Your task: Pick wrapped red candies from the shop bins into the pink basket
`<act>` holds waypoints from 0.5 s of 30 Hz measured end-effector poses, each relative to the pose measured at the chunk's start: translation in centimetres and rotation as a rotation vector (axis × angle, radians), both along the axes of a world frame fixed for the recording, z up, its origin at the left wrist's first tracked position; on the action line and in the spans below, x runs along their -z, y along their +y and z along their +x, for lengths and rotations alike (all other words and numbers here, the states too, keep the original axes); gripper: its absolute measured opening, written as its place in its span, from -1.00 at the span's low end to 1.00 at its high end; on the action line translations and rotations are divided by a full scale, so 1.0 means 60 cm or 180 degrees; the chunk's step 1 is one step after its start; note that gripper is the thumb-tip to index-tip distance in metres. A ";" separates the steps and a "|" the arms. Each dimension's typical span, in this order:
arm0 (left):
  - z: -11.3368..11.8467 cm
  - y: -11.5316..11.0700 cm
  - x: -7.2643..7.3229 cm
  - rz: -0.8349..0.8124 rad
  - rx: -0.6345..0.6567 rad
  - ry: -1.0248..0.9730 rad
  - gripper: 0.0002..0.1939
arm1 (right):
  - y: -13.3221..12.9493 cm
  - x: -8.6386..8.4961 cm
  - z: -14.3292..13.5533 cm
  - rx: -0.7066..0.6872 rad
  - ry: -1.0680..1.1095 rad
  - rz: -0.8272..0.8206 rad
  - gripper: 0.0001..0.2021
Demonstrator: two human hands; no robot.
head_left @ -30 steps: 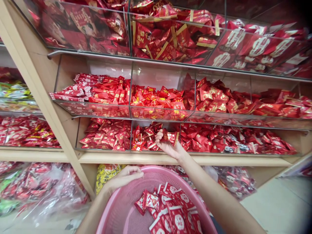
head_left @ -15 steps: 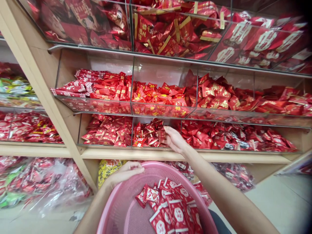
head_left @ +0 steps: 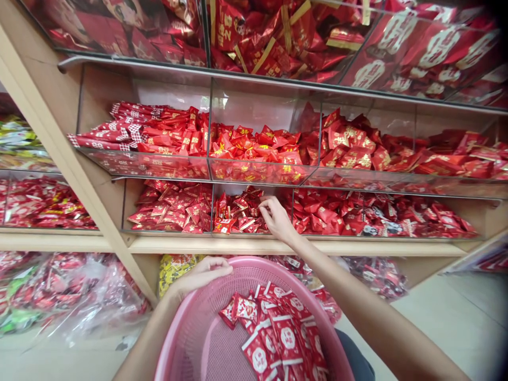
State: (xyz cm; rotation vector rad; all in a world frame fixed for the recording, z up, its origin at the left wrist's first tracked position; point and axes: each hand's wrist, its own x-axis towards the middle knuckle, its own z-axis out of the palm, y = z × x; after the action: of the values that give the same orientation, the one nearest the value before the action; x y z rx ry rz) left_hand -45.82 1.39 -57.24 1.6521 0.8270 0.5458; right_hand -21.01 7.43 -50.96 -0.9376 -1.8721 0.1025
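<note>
A pink plastic basket sits low in front of me, partly filled with small red-and-white candy packets. My left hand grips its rim at the upper left, fingers laid over the edge. My right hand reaches into a lower-shelf compartment, fingers curled together. Its fingertips are at a pile of small dark-red wrapped candies; whatever they pinch, if anything, is hidden.
Clear-fronted bins of red packets fill the middle shelf and the upper shelf. A wooden ledge runs below the lowest bins. Plastic bags of candy lie at lower left, and a yellow bag stands behind my left hand.
My right hand stays at the same compartment, and its fingers have curled in; a blurred red packet by its fingertips no longer shows. The view has shifted slightly, and my left hand stays on the rim.
</note>
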 end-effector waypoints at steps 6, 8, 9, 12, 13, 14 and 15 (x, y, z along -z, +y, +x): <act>0.004 -0.008 -0.009 -0.0129 -0.0096 -0.0005 -0.72 | 0.004 0.016 0.009 0.0063 0.0278 -0.0037 -0.98; 0.005 -0.011 -0.012 -0.0173 -0.0154 -0.0010 -0.74 | 0.008 0.020 0.013 0.0145 0.0257 -0.0019 -0.91; 0.005 -0.012 -0.013 -0.0185 -0.0177 0.0003 -0.74 | 0.009 0.021 0.015 0.0172 0.0230 -0.0021 -0.85; 0.006 -0.013 -0.015 -0.0173 -0.0204 0.0046 -0.75 | 0.009 0.024 0.018 0.0194 0.0171 -0.0063 -0.73; 0.006 -0.013 -0.015 -0.0159 -0.0200 0.0053 -0.76 | 0.008 0.024 0.018 0.0191 0.0161 -0.0086 -0.72; 0.006 -0.012 -0.015 -0.0142 -0.0195 0.0057 -0.76 | 0.007 0.024 0.018 0.0190 0.0161 -0.0110 -0.71; 0.006 -0.012 -0.016 -0.0125 -0.0190 0.0063 -0.75 | 0.006 0.023 0.018 0.0189 0.0166 -0.0136 -0.70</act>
State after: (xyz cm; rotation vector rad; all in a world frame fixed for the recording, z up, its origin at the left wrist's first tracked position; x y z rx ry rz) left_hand -45.48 0.69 -56.29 1.6036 0.8985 0.5520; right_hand -19.95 7.77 -52.36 -1.0097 -1.7987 0.1304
